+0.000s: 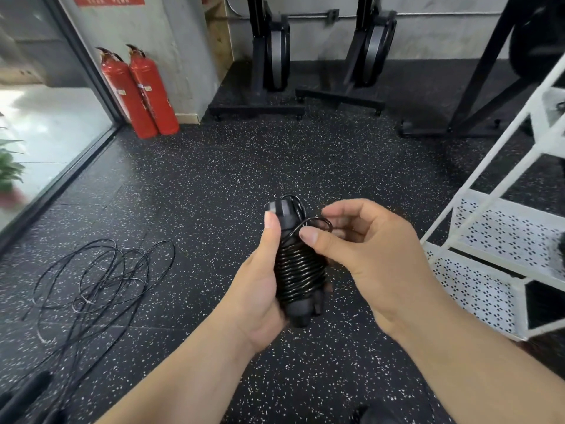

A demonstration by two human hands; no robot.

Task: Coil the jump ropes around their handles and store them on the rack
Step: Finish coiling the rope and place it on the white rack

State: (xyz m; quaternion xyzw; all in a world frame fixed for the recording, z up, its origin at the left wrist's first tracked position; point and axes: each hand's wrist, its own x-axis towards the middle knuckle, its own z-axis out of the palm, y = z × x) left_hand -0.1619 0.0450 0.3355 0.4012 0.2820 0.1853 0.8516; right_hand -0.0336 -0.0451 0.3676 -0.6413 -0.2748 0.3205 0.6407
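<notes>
A black jump rope (298, 272) is wound in tight coils around its paired black handles, held upright at the frame's centre. My left hand (260, 280) grips the bundle from the left, thumb lying along the top of the handles. My right hand (363, 249) pinches the last loose loop of the cord (318, 223) beside the handle tops. A second black jump rope (94, 280) lies tangled and loose on the floor at the left. The white perforated metal rack (501, 237) stands at the right.
Two red fire extinguishers (140, 90) stand against the wall at the back left, beside a glass door. Black exercise machines (275, 56) line the back wall. The floor is black speckled rubber. A dark object (27, 396) lies at the bottom left corner.
</notes>
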